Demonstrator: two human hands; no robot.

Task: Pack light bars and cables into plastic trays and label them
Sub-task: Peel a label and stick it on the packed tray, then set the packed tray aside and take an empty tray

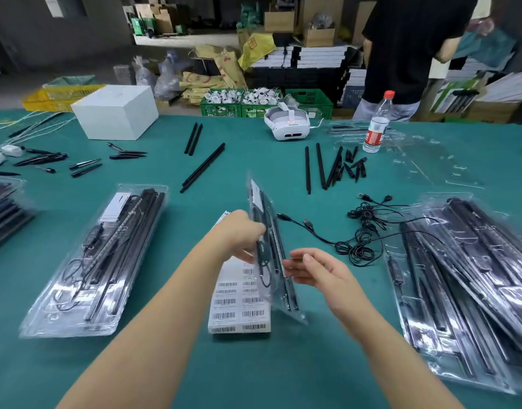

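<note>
Clear plastic tray (271,255), packed and tilted on edge over the barcode label sheet (239,302), is gripped by the left hand (242,234); the right hand (313,270) hovers open beside it. Beyond it, loose cables (363,231) and light bars (203,166) await packing.

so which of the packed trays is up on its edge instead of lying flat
The tray in the middle, gripped by the left hand above the barcode label sheet; the left tray and right-hand stack lie flat.

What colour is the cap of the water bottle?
Red; the bottle cap shows clearly in the head view.
</note>
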